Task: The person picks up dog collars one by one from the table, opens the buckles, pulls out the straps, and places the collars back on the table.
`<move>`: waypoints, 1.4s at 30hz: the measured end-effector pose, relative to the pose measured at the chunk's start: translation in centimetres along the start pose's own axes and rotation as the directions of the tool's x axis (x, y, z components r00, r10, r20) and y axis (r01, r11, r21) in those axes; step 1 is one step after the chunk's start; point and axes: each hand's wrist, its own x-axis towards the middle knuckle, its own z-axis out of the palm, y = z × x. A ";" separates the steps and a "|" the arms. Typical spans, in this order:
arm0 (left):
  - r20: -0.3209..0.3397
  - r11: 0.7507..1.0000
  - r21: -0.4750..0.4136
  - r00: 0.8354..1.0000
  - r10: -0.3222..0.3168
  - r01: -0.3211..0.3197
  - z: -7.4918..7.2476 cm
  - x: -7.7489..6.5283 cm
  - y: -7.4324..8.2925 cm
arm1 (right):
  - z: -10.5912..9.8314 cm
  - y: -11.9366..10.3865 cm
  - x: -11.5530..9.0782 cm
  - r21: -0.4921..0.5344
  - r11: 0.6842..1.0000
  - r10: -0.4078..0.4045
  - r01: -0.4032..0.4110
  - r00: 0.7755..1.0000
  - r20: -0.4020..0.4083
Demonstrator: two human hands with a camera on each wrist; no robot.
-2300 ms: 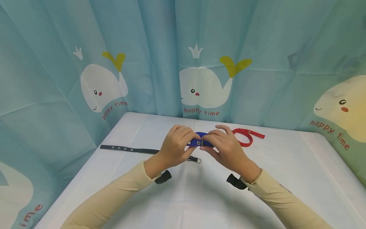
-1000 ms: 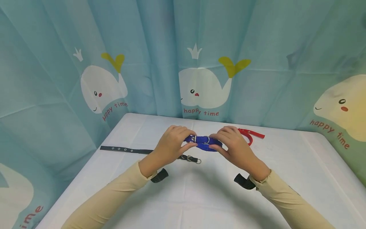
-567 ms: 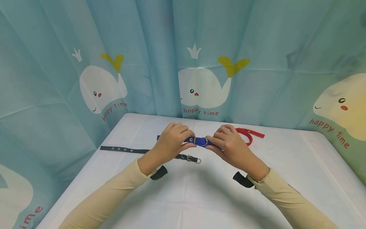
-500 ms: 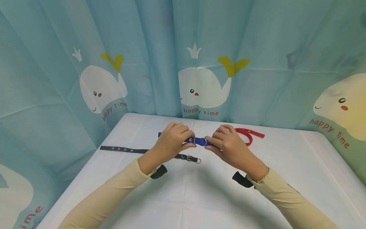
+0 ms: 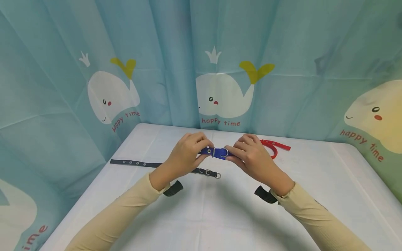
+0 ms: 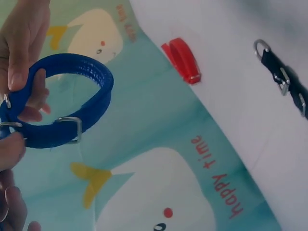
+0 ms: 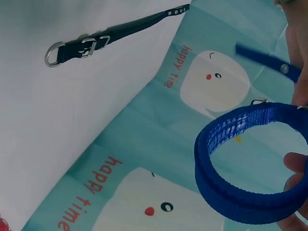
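A blue dog collar, closed into a loop, is held above the table between both hands. My left hand pinches its eyeletted strap just left of the metal buckle. Close to the D-ring, my right hand grips the collar's other side. In the left wrist view the padded blue loop hangs with a metal keeper on its band. The right wrist view shows the loop's mesh lining, and the strap's loose tail sticks out past the left hand. Fingers partly hide the buckle.
A black collar lies stretched out on the white table, partly behind the left hand. A red collar, looped, lies behind the right hand. Blue whale-print curtain stands behind the table.
The hands have turned the blue collar, bringing its D-ring into view between them. The buckle has shifted left, close to the left fingers. The strap tail is now hidden in the head view.
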 end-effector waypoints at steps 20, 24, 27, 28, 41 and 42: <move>-0.047 0.996 0.066 0.997 -0.059 0.062 0.6 0.4 0.9 | 0.4 -0.3 0.0 -0.014 1.000 -0.006 0.005 0.998 -0.067; 0.010 0.995 0.064 0.997 -0.079 0.078 0.3 0.2 1.1 | 0.3 -0.2 0.0 -0.011 1.000 0.003 -0.004 0.996 -0.087; 0.032 0.993 0.083 0.996 -0.088 0.085 0.2 0.2 1.3 | 0.4 -0.1 0.0 -0.005 1.000 -0.010 0.010 0.994 -0.106; 0.034 0.992 0.094 0.996 -0.082 0.079 0.2 0.2 1.3 | 0.4 -0.1 -0.1 -0.003 1.000 -0.014 0.014 0.994 -0.110; -0.052 0.957 0.279 0.994 0.100 -0.082 0.7 0.4 2.1 | 0.4 -1.0 0.5 -0.009 1.000 -0.022 0.021 0.993 -0.114; -0.059 0.954 0.289 0.993 0.106 -0.084 0.7 0.4 2.2 | 0.4 -1.0 0.5 -0.010 1.000 -0.023 0.022 0.991 -0.129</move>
